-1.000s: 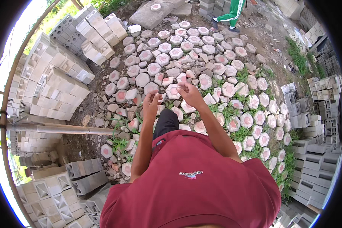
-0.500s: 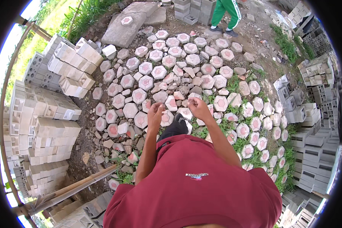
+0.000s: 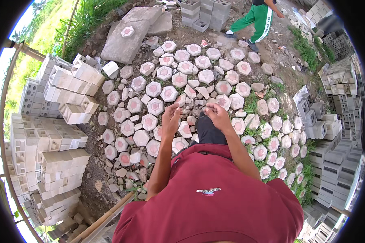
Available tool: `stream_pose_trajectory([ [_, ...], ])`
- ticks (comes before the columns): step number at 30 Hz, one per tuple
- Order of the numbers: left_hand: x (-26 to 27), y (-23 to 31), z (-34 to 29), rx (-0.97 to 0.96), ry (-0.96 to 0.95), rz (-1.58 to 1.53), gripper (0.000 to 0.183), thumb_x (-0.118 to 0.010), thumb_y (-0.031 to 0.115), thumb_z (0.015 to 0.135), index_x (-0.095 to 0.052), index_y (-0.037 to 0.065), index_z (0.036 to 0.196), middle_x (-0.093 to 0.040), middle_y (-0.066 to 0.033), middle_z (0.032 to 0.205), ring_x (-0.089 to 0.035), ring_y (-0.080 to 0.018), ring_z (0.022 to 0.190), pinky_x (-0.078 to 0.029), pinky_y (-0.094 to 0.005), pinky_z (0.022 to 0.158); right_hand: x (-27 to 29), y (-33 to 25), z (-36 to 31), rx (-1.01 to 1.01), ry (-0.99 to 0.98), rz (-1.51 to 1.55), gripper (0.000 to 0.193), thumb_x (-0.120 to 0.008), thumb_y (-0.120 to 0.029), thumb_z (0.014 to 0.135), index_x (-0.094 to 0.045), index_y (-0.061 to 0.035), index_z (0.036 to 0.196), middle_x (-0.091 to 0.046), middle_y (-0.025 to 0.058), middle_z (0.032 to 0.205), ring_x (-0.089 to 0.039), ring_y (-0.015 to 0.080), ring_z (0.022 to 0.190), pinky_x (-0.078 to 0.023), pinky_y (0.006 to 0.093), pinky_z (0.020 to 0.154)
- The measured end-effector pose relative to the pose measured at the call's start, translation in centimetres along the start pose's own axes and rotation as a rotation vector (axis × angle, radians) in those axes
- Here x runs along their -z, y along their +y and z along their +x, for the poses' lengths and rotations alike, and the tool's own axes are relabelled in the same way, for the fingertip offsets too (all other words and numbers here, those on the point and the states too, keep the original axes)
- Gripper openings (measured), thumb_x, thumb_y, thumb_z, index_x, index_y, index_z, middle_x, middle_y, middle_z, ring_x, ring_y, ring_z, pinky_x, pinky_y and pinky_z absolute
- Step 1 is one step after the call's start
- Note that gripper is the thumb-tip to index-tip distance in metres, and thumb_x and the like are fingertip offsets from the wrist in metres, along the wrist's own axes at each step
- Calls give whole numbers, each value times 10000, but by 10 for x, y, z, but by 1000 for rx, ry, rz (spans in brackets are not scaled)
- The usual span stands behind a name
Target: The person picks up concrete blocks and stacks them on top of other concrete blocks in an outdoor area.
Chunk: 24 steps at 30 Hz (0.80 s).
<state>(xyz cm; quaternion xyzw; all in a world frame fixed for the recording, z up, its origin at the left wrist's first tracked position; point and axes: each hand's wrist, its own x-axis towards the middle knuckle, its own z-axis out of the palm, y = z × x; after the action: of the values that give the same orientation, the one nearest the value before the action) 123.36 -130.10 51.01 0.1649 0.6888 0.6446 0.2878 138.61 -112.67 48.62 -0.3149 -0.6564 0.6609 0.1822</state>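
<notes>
Both my hands hang in front of my waist above a patch of hexagonal paving blocks, touching none of them. My left hand [image 3: 171, 119] is loosely curled, thumb and fingers a little apart, with nothing visible in it. Level with it, my right hand [image 3: 218, 116] has its fingers bent and slightly apart, and no object shows there either. Between and below them lie a hexagonal paver [image 3: 185, 129] with a reddish centre and loose broken stones [image 3: 194, 103]. My dark-trousered leg [image 3: 211, 131] reaches forward beneath my right hand.
Hollow concrete blocks [image 3: 65, 172] are stacked at the left, and more grey blocks [image 3: 336, 162] at the right. A concrete slab [image 3: 123, 42] lies at the far left. A person in green trousers [image 3: 260, 24] walks at the back. A bamboo pole [image 3: 103, 218] crosses the lower left.
My view has shifted forward over the pavers, and my leg has swung ahead. My hands stay raised. The person in green trousers has stepped to the right.
</notes>
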Motion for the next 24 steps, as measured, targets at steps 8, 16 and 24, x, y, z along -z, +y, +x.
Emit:
stream_pose_trajectory([
  [8,-16,-3,167,84,31,-50,308,-564,192,948,-569,-2,1187,-665,-67,1008,-631,-142,914,-502,-288,785,-10,-14,186,24,-93,-68,345,-636,-180,885,-608,42,1147,-687,101,912,-632,127,814,-508,280,749],
  [16,-27,72,391,-43,-35,21,309,-567,188,949,-568,-6,1190,-662,-68,999,-628,-136,912,-496,-265,782,7,-90,421,183,-57,-106,385,-643,-249,871,-610,29,1135,-684,129,943,-651,175,828,-521,314,754],
  [24,-43,86,550,28,31,-8,309,-565,207,955,-575,11,1194,-672,-68,991,-634,-142,902,-505,-284,763,19,-121,557,158,-63,-307,402,-627,-246,871,-597,34,1159,-685,148,956,-657,201,841,-523,331,764],
])
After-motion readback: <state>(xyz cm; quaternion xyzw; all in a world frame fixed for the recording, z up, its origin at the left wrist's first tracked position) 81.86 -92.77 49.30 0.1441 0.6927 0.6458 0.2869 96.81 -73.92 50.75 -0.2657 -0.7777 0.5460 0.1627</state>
